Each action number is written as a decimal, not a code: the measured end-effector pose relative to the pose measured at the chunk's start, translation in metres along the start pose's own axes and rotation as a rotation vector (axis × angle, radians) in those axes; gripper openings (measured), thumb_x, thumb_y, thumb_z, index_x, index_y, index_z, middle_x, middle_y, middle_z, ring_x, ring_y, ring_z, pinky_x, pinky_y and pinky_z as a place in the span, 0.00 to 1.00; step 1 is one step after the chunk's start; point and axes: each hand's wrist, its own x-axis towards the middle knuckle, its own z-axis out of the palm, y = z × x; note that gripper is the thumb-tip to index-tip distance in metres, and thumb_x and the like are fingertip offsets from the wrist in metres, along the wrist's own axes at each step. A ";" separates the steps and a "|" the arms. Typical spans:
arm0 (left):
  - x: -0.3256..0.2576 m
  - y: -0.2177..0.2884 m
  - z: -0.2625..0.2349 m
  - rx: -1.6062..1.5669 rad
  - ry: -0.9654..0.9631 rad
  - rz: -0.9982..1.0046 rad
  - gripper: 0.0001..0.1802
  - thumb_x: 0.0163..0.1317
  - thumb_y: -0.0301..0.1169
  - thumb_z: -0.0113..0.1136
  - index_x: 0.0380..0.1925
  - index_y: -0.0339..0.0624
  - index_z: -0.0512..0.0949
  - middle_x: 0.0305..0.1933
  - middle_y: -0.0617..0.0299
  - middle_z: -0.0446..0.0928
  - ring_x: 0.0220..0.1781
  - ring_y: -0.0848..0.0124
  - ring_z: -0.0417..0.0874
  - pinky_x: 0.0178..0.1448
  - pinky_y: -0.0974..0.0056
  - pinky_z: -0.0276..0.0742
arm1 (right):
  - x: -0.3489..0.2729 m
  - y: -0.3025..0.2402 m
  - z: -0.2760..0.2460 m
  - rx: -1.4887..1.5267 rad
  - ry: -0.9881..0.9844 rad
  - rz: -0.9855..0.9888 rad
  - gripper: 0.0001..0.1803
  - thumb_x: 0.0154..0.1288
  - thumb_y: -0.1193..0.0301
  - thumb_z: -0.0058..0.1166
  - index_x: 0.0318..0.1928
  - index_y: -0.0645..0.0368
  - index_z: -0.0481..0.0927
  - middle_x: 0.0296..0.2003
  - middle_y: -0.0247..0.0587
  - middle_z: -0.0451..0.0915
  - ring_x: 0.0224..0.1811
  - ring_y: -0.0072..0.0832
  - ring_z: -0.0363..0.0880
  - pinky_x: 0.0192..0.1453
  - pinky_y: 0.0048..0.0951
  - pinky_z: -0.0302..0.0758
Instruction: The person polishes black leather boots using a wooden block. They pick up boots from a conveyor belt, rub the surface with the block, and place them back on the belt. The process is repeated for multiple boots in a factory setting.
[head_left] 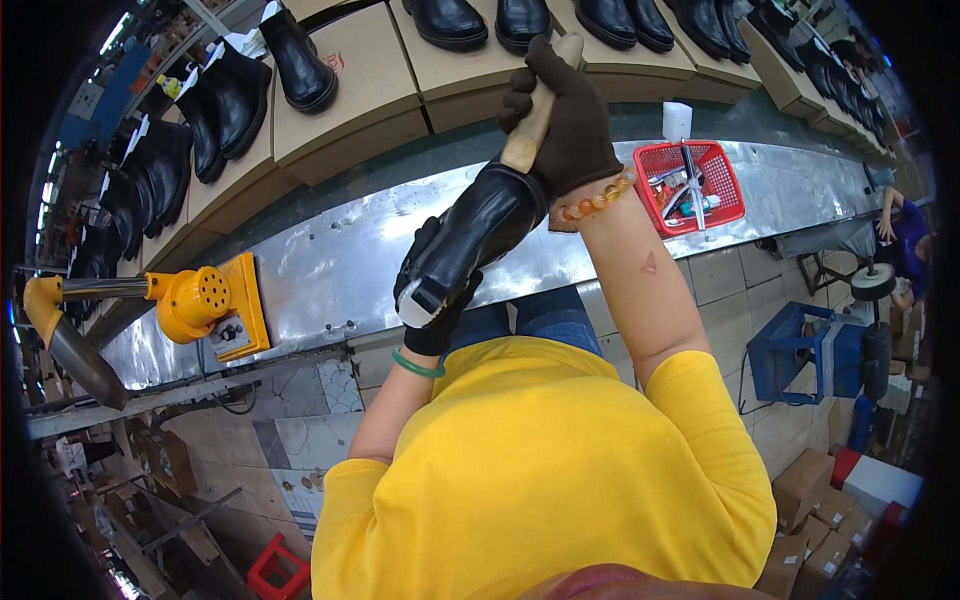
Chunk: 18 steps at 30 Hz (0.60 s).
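Observation:
My left hand (433, 332), in a black glove, is closed around a glossy black boot (478, 232) held tilted over the metal bench. A pale patch and a black elastic-looking panel show at the boot's lower-left end. My right hand (577, 135), in a dark brown glove, grips a worn wooden handle (530, 130) of light colour. The handle's lower end meets the upper-right end of the boot; I cannot make out what kind of tool it is. A small brown patch (563, 222) shows below my right wrist, partly hidden.
Black boots (300, 65) stand on cardboard boxes (350, 85) along the far side. A red basket (741, 190) of small items and a white container (677, 121) are on the bench (320, 270) at right. A yellow blower-like machine (205, 305) stands left.

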 end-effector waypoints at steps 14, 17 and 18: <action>0.002 0.021 -0.005 -0.545 -0.018 -0.066 0.28 0.61 0.26 0.55 0.62 0.35 0.62 0.63 0.49 0.66 0.61 0.59 0.71 0.65 0.57 0.69 | -0.001 0.001 0.019 -0.227 -0.059 0.096 0.12 0.63 0.63 0.55 0.41 0.52 0.70 0.23 0.30 0.67 0.19 0.18 0.64 0.22 0.22 0.61; 0.004 0.020 -0.007 -0.442 0.009 -0.102 0.38 0.49 0.24 0.69 0.62 0.37 0.64 0.62 0.52 0.68 0.64 0.62 0.69 0.68 0.59 0.63 | 0.004 0.004 0.021 -0.251 -0.067 0.074 0.12 0.61 0.64 0.57 0.38 0.56 0.71 0.21 0.32 0.70 0.16 0.20 0.67 0.18 0.25 0.66; 0.003 0.021 -0.007 -0.562 0.020 -0.173 0.38 0.49 0.24 0.69 0.62 0.37 0.64 0.62 0.53 0.68 0.64 0.62 0.69 0.68 0.59 0.63 | 0.004 0.006 0.024 -0.272 -0.062 0.048 0.13 0.60 0.64 0.58 0.36 0.58 0.71 0.20 0.33 0.71 0.15 0.21 0.69 0.16 0.26 0.68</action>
